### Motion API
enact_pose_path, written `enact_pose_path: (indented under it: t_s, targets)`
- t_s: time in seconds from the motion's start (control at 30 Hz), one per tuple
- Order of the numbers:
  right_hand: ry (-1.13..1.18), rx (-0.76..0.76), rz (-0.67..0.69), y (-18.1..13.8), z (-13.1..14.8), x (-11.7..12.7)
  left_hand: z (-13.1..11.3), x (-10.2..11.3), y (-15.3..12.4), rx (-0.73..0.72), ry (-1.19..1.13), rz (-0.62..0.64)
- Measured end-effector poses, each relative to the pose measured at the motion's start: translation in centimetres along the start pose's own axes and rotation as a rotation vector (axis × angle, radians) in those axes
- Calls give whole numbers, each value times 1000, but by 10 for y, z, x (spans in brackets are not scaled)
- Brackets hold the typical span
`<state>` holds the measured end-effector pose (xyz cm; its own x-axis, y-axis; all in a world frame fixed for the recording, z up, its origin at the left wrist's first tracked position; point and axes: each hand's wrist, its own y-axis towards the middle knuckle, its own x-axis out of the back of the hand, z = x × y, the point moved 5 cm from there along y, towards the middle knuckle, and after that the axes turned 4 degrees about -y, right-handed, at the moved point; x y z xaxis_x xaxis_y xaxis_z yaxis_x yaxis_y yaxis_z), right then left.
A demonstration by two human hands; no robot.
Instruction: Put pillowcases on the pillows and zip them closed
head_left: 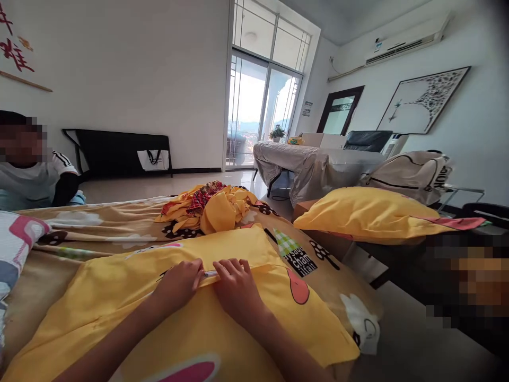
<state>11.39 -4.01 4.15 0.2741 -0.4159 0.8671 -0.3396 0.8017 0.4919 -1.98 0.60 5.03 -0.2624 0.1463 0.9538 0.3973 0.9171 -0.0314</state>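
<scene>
A yellow pillowcase with pink and white cartoon prints lies spread before me on the bed. Its opening runs across the middle, and a short whitish strip, possibly a zip, shows between my hands. My left hand pinches the fabric at this edge, fingers closed. Just to the right, my right hand has its fingers curled over the same edge, its thumb mostly hidden. Both hands sit close together, a small gap apart. How full the pillowcase is, I cannot tell.
Crumpled yellow and red cloth lies beyond on the patterned bedsheet. A yellow pillow rests on a box at right. One person sits at far left; another person's blurred head is near right. A covered table stands behind.
</scene>
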Motion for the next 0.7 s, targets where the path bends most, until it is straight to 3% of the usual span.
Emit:
enact_pose_path:
  t_s: [0.1,0.2,0.4,0.57,0.7]
  targets:
    - [-74,18,25,5,2,-24,5,-3,-1,-6,2,5]
    - [-162,79,-32,-1,-3,-37,14,-4,-7,13,-3,8]
    - [-180,143,-219,-10,11,-23,28,7,-20,40,-88,10]
    - [-84,225,-203,-6,43,-17,23,14,-20,46,-38,8]
    - [-97,318,-229,-8,47,-26,33,9,-26,87,3,31]
